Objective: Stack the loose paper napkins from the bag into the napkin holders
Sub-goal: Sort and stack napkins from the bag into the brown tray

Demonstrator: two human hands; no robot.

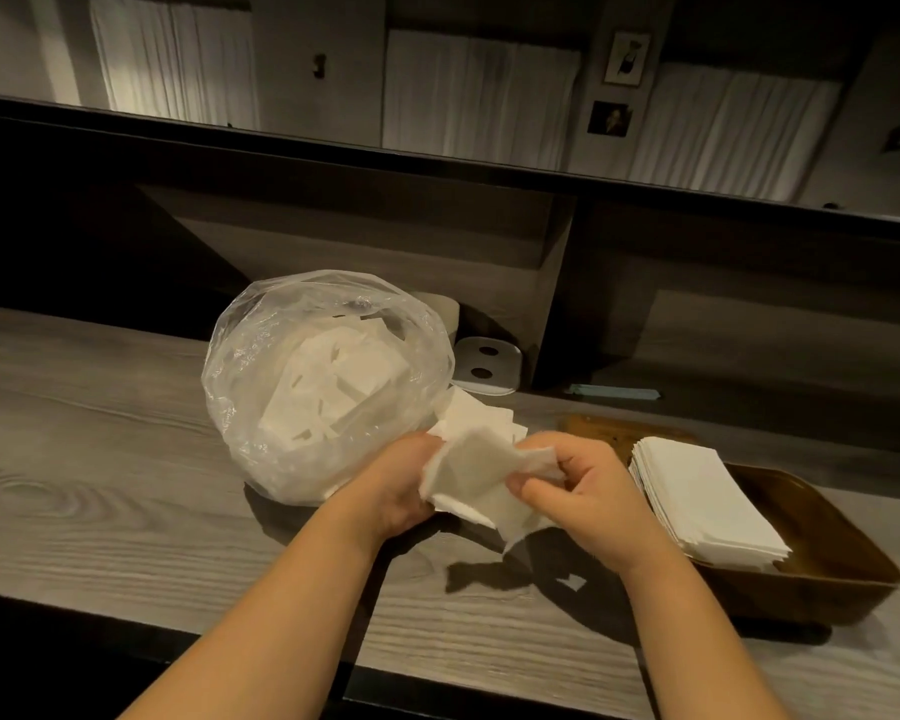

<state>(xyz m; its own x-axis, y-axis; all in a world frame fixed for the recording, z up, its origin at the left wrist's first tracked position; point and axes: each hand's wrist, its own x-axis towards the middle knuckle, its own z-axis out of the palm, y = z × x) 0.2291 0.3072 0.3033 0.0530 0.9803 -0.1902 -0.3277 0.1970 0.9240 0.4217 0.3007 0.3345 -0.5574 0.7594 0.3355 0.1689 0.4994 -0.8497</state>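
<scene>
A clear plastic bag [302, 376] full of loose white paper napkins stands on the wooden counter, its mouth facing me. In front of it, just above the counter, both hands hold a loose bunch of napkins [476, 459]. My left hand [393, 485] grips the bunch's left side. My right hand [580, 491] pinches its right side with thumb and fingers. To the right sits a brown wooden napkin holder [827, 543] with a neat stack of napkins [707, 501] inside it.
A clear acrylic stand with two dark holes [484, 366] sits behind the bag against the raised partition. A pale blue strip [614, 393] lies on the counter further right. A small paper scrap [572, 582] lies on the counter below my hands.
</scene>
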